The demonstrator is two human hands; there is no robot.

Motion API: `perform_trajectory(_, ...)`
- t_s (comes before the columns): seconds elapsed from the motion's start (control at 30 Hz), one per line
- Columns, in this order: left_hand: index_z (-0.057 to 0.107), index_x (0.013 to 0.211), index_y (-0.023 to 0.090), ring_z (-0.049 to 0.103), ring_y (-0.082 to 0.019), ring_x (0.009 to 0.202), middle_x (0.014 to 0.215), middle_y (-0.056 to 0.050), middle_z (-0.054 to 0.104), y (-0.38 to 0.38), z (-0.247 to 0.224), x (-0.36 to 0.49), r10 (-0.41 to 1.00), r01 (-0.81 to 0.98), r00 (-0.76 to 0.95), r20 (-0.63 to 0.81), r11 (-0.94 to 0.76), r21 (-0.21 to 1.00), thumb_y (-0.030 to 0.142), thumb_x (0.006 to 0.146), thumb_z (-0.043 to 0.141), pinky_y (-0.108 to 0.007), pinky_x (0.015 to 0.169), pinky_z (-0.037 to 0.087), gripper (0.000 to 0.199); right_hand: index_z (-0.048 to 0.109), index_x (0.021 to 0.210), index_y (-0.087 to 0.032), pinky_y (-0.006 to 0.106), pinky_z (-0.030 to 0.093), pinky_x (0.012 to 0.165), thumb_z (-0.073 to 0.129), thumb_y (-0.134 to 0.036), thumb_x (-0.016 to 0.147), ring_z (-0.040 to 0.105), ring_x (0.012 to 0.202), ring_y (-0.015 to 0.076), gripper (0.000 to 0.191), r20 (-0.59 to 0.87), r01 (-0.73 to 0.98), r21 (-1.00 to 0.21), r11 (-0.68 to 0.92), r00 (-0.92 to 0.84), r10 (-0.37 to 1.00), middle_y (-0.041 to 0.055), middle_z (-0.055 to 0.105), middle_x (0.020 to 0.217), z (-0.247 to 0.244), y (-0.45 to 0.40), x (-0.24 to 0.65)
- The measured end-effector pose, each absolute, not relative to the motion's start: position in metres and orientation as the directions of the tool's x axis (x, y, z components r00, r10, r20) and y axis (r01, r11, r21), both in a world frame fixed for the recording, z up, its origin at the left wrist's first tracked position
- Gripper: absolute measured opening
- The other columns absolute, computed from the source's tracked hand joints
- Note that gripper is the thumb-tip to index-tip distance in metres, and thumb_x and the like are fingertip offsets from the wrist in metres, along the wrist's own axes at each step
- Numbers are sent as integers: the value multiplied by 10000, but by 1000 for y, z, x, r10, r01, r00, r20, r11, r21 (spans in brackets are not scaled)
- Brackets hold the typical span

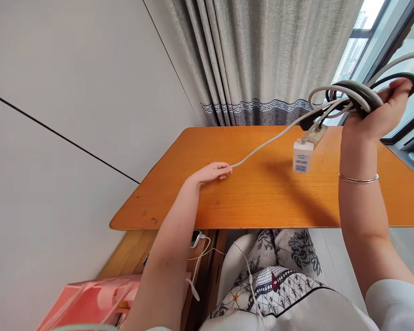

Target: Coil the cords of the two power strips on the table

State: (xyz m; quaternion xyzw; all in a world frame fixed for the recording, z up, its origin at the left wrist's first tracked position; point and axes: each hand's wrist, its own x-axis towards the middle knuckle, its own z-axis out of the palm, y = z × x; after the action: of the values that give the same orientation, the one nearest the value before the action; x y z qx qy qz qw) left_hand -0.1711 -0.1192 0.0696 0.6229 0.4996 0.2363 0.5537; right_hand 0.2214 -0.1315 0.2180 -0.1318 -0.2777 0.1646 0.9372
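Raised above the right part of the table, my right hand (388, 110) is closed round a bundle of looped white and black cables (357, 96). A white block with several ports (302, 156), which looks like a USB charger, dangles from the bundle over the tabletop. Beside it hangs a beige plug (318, 136), and a dark connector (309, 120) is partly hidden by the loops. From the bundle a white cable (262, 146) stretches down to the left. My left hand (214, 172) pinches that cable low over the middle of the table.
The orange-brown wooden table (179, 197) spans the view in front of me. Behind it hangs a grey curtain (262, 55), with a window at the right. At lower left are a pink bag (89, 303) and a white cable with a small device (195, 239).
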Motion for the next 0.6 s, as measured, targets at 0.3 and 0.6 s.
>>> perform_trajectory(0.3, 477, 788, 194, 138, -65, 430, 550, 96, 191, -78, 138, -136, 974, -62, -163, 158, -170, 984, 285, 1085, 340, -244, 443, 147, 339, 559, 751, -252, 238, 445, 526, 477, -370, 1020, 461, 442, 80, 305, 560, -261, -638, 724, 489, 669, -80, 324, 540, 198, -146, 185)
perform_trajectory(0.6, 625, 754, 164, 461, -75, 515, 619, 28, 418, -148, 208, -50, 723, -13, 391, 570, -614, 789, 612, 953, 563, -220, 499, 354, 495, 690, 901, -258, 444, 531, 996, 573, -513, 957, 575, 1277, 238, 286, 707, 117, -707, 697, 148, 692, 25, 669, 1086, 189, -180, 111)
